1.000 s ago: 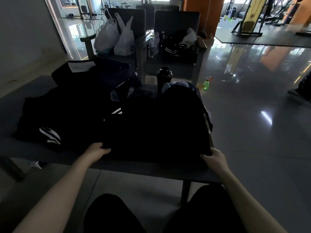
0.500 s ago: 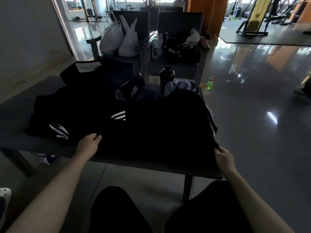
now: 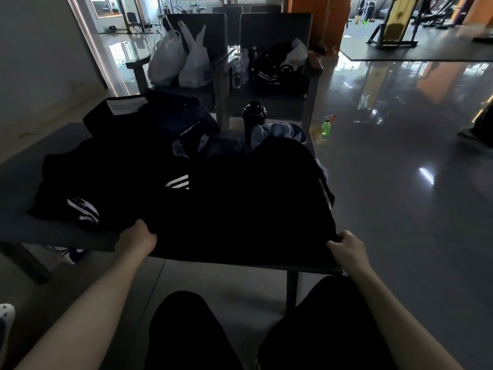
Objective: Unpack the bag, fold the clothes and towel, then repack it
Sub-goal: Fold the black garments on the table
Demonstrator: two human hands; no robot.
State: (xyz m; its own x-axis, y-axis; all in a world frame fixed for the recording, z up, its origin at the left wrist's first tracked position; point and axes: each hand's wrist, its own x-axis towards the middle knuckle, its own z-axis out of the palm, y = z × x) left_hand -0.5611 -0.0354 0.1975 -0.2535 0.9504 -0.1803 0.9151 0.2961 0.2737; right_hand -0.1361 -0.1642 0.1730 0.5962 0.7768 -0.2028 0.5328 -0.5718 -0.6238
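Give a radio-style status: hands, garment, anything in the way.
Left hand grips near-left edge of black garment. Right hand grips its near-right corner. Garment spread on table. Bottle and blue towel crowd behind.

Dark clothes cover most of the table, from center frame to its right edge. A black bottle stands upright at the far edge, center. Bare tabletop shows only at left frame.

Left hand and right hand gripping black garment's near corners, dark table, shaker bottle
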